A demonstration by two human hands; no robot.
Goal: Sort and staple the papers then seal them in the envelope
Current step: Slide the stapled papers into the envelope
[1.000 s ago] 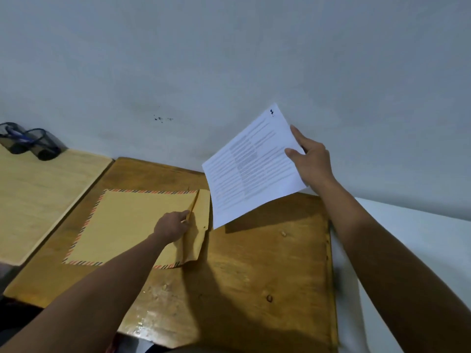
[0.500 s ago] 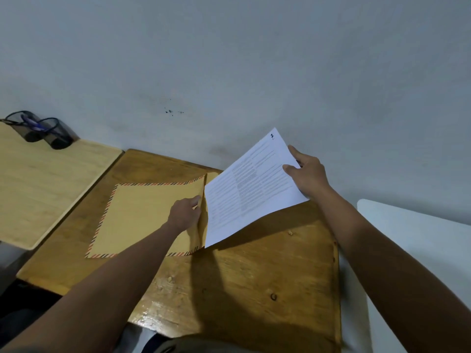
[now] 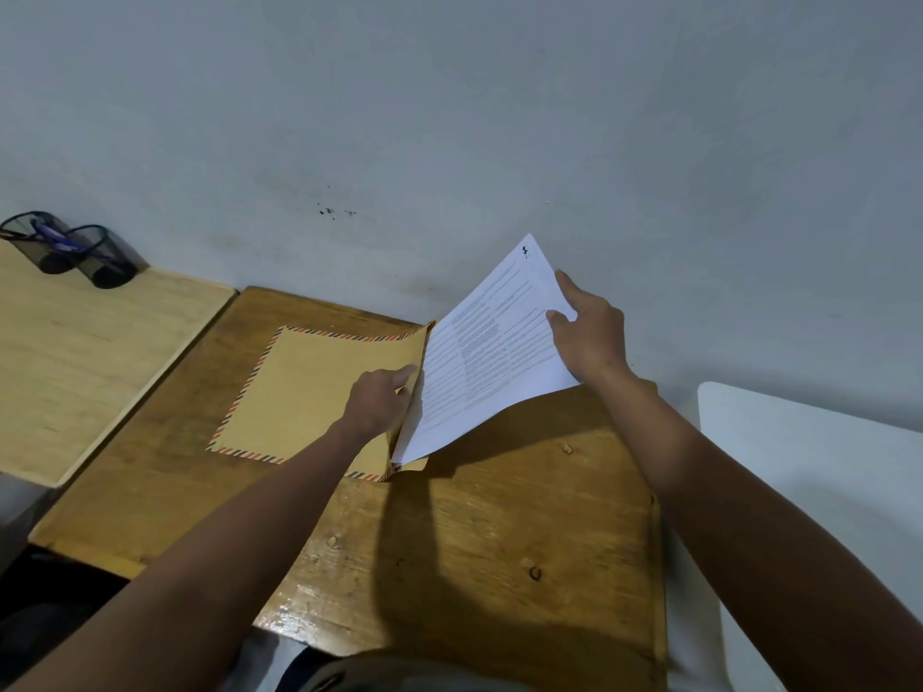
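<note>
Papers (image 3: 492,357) in right grip (image 3: 592,332), lower edge at envelope (image 3: 309,392) mouth; left grip (image 3: 379,399) pinches flap.

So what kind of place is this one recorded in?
Probably a plain study or office corner: small wooden desks pushed against a bare grey wall, mesh pen holders on the neighbouring desk, and an envelope and printed papers being handled.

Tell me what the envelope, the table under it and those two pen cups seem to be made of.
Envelope: matte brown paper, likely kraft, with a printed red-and-dark striped border. Table: varnished wood, judging by grain, knots and a glossy glare near the front edge. Pen cups: dark see-through mesh, probably metal, though that is uncertain from here.
</note>
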